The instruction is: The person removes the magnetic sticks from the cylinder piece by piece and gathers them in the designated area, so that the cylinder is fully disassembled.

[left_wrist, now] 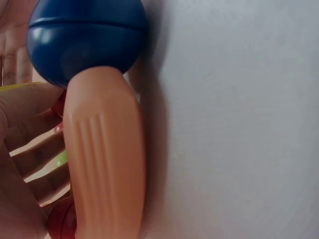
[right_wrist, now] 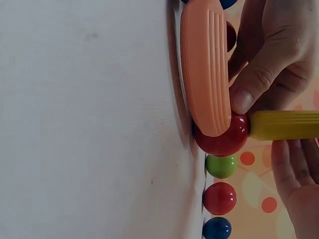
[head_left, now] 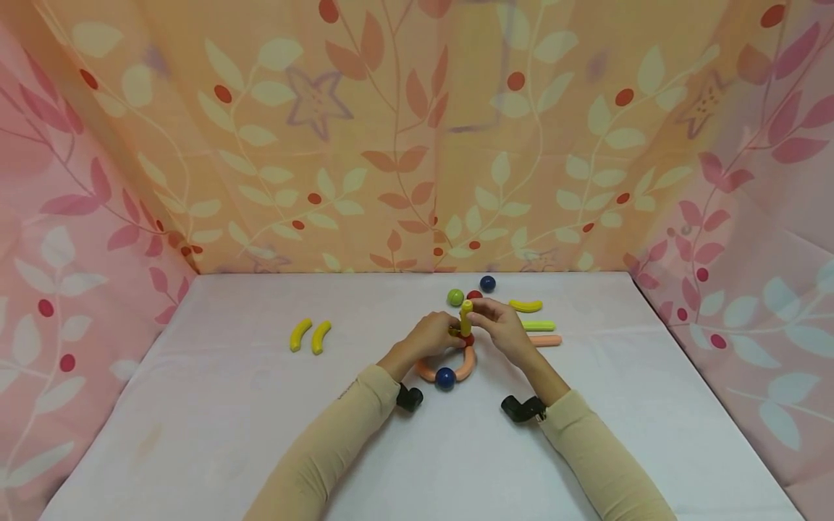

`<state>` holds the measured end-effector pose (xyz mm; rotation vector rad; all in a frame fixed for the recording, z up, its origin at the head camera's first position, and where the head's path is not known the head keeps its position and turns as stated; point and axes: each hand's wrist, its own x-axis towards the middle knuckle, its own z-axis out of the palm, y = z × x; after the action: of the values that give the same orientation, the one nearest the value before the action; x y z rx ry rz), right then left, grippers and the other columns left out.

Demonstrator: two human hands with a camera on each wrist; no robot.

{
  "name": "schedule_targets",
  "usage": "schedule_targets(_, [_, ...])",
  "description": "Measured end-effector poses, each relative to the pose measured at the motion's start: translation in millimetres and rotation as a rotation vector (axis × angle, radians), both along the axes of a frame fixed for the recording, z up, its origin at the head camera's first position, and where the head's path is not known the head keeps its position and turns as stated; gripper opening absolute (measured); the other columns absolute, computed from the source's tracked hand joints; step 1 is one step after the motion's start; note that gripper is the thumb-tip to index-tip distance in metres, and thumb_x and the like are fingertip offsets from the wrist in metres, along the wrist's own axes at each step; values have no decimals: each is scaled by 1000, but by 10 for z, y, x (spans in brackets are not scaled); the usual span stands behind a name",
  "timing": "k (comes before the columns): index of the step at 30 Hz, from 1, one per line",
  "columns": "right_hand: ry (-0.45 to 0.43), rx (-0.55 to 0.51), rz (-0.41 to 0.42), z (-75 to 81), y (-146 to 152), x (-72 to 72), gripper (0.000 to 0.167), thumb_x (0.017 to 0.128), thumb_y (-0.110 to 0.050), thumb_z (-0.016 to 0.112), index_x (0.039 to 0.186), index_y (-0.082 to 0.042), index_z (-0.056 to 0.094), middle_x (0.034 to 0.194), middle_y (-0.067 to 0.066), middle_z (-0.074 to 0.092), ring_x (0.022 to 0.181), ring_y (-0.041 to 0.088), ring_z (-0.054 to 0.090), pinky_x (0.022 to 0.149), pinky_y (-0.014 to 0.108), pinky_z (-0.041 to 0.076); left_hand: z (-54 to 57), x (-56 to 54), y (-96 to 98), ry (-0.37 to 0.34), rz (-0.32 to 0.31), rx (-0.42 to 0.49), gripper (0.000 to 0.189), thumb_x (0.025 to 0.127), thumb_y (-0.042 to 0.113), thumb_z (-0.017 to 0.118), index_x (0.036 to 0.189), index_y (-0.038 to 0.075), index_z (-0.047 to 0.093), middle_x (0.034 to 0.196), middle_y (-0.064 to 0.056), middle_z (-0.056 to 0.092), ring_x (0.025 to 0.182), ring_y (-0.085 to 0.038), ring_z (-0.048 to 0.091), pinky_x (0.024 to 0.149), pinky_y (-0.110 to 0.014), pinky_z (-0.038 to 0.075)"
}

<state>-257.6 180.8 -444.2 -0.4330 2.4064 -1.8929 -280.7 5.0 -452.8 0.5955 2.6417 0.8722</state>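
A red ball (right_wrist: 222,137) joins the end of a curved orange stick (right_wrist: 207,69) on the table. My left hand (head_left: 433,334) holds this ball, its thumb pressed on top beside the yellow stick. Upright on the ball stands the yellow stick (head_left: 466,318), which my right hand (head_left: 498,323) pinches near its upper part. At the near side of this curved piece, a blue ball (head_left: 446,378) links two orange sticks. Another red ball (left_wrist: 62,219) shows at the far end of the left orange stick (left_wrist: 104,159), partly hidden by my left hand in the head view.
Behind my hands lie a green ball (head_left: 455,297), a red ball (head_left: 475,295) and a blue ball (head_left: 487,284). To the right are a curved yellow stick (head_left: 525,306), a green stick (head_left: 538,326) and an orange stick (head_left: 546,340). Two curved yellow sticks (head_left: 300,335) lie left.
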Motion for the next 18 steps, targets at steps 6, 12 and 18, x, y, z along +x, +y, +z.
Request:
schedule_targets(6, [-17, -57, -8, -4, 18, -32, 40, 100, -19, 56, 128, 9, 56, 113, 23, 65, 87, 2, 67, 79, 20, 57, 10, 13, -1, 29, -9, -18, 32, 88, 26, 72, 117, 12, 72, 108, -1, 73, 89, -13, 58, 92, -34, 49])
schedule_targets(12, [-34, -37, -40, 18, 64, -3, 39, 98, -17, 59, 128, 7, 56, 113, 19, 66, 88, 2, 67, 79, 21, 57, 8, 20, -11, 43, -10, -28, 33, 88, 26, 73, 118, 11, 71, 112, -3, 72, 92, -15, 59, 86, -31, 48])
schedule_targets(18, [-43, 9, -45, 54, 111, 29, 41, 96, -20, 62, 129, 4, 58, 119, 24, 63, 92, 4, 66, 81, 21, 57, 1, 24, -3, 24, 9, -36, 34, 89, 26, 71, 120, 12, 69, 116, -4, 71, 98, -16, 60, 90, -32, 49])
